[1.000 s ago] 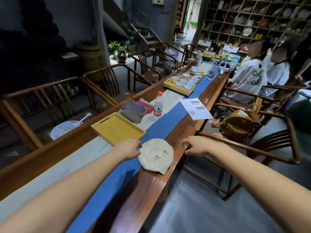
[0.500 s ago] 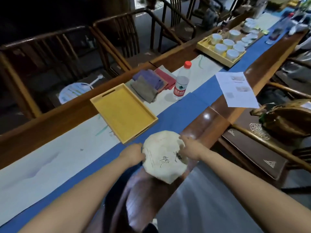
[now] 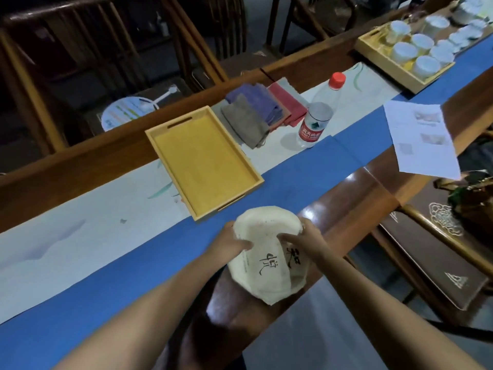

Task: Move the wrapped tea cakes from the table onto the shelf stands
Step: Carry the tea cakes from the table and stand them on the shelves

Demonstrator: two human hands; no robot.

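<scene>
1. One wrapped tea cake (image 3: 266, 259), black brush characters on top, gripped between left hand (image 3: 231, 244) and right hand (image 3: 306, 243), apparently lifted above near worktop (image 3: 354, 198) edge.
2. One empty yellow tray (image 3: 202, 161) just beyond.
3. One water bottle (image 3: 317, 116), upright, beside folded cloths (image 3: 256, 113).

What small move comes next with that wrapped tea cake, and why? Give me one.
Probably lift the tea cake clear of the table and turn toward the shelf. Both the left hand and the right hand already grip its opposite edges, and it is tilted up over the table's near edge. No shelf stand shows in this view, so carrying it away seems the likely step.
</scene>
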